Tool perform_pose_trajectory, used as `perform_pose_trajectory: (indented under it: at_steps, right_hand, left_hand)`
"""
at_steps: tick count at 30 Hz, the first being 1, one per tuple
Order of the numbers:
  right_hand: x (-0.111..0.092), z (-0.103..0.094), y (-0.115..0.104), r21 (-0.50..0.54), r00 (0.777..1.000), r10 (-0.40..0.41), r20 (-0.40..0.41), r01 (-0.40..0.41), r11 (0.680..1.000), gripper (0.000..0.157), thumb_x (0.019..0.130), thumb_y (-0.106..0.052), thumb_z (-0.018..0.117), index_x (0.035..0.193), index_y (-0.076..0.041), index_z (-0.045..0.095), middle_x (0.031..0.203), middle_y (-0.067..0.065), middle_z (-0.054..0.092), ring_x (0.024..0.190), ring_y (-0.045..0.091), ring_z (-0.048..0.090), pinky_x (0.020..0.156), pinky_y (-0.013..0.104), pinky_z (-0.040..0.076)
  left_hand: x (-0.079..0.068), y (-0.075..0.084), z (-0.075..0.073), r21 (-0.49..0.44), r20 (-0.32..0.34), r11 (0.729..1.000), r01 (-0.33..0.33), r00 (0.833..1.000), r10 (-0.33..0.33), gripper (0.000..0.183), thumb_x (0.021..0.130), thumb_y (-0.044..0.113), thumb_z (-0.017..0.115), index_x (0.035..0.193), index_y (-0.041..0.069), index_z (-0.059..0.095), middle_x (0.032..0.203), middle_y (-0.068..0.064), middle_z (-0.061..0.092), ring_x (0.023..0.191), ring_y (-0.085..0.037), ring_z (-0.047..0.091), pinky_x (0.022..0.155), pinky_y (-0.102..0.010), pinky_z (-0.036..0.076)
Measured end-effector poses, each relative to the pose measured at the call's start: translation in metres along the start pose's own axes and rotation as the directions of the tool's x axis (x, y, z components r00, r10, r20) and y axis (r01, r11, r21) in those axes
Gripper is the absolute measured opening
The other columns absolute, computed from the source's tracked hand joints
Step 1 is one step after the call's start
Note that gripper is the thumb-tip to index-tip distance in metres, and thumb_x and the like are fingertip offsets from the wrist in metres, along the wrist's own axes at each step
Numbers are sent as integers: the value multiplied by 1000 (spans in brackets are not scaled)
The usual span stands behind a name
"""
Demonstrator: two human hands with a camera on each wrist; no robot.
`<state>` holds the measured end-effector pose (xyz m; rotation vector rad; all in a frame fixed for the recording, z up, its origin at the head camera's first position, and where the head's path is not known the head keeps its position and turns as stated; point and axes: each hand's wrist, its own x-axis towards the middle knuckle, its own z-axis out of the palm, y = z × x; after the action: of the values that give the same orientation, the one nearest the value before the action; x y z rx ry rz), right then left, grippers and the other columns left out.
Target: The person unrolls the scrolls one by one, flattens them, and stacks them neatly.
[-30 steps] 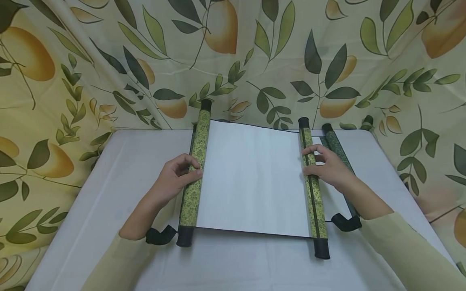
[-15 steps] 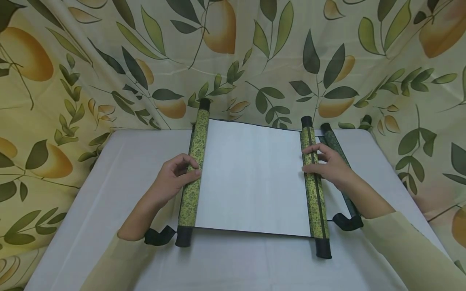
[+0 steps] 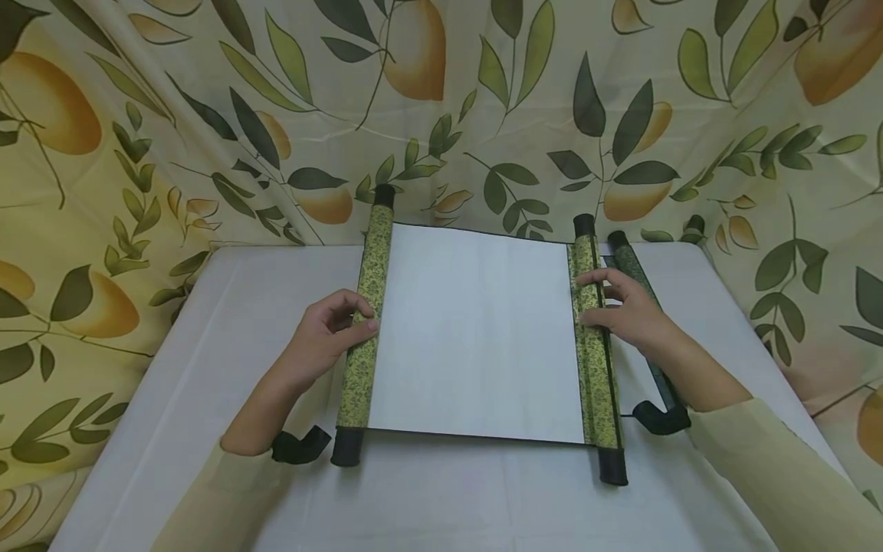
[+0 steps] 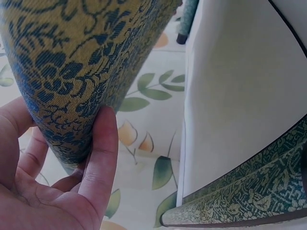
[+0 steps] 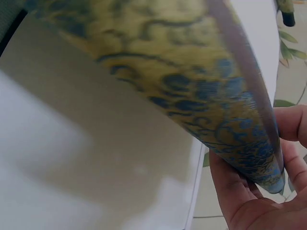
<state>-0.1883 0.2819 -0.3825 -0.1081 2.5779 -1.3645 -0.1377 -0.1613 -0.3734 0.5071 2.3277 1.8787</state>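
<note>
A hanging scroll with white paper (image 3: 483, 337) is spread between two rollers covered in yellow-green brocade, each with black end caps. My left hand (image 3: 327, 337) grips the left roller (image 3: 357, 391) near its middle, thumb in front. The right roller (image 3: 605, 406) is held by my right hand (image 3: 624, 307), thumb and fingers pinching it from both sides. A strip of brocade shows between this roller and the paper. In the left wrist view, the blue-patterned gold brocade (image 4: 57, 72) lies between thumb and fingers. The right wrist view shows brocade (image 5: 192, 91) with a dark strip along it.
Beneath the held scroll, a second scroll with a dark green brocade roller (image 3: 635, 264) lies partly unrolled on the white-covered table (image 3: 441, 506). Its white sheet shows in the right wrist view. A fruit-and-leaf patterned cloth (image 3: 483, 138) hangs behind the table. Black bands sit at both wrists.
My right hand has turned the right roller: its dark strip has shifted to the right edge, and a brocade strip now shows on its left. The left roller has moved slightly left.
</note>
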Motion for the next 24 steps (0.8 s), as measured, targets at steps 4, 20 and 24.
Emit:
perform_pose_trajectory:
  at_steps: [4, 20, 24]
  right_hand:
    - [0, -1, 2, -11, 1000, -12, -13, 12, 1000, 50, 84, -14, 67, 128, -18, 45, 151, 0, 14, 130, 37, 24, 84, 52, 40]
    - [-1, -5, 2, -10, 1000, -18, -11, 18, 1000, 53, 82, -19, 70, 128, -17, 44, 149, 3, 18, 130, 37, 24, 86, 53, 39]
    - [-1, -5, 3, -23, 999, -35, -16, 34, 999, 55, 80, -24, 72, 127, -17, 44, 149, 3, 17, 129, 37, 27, 84, 51, 40]
  left_hand:
    - [0, -1, -1, -3, 7, 1000, 0, 1000, 0, 18, 88, 18, 62, 101, 8, 55, 99, -10, 54, 83, -23, 53, 64, -31, 45]
    - [-2, -2, -3, -7, 6, 1000, 17, 1000, -17, 17, 88, 19, 62, 101, 9, 55, 100, -10, 55, 86, -23, 52, 66, -32, 45]
    - [-2, -2, -4, -10, 11, 1000, 13, 1000, -13, 17, 88, 19, 62, 101, 10, 55, 99, -10, 54, 80, -22, 51, 62, -31, 44]
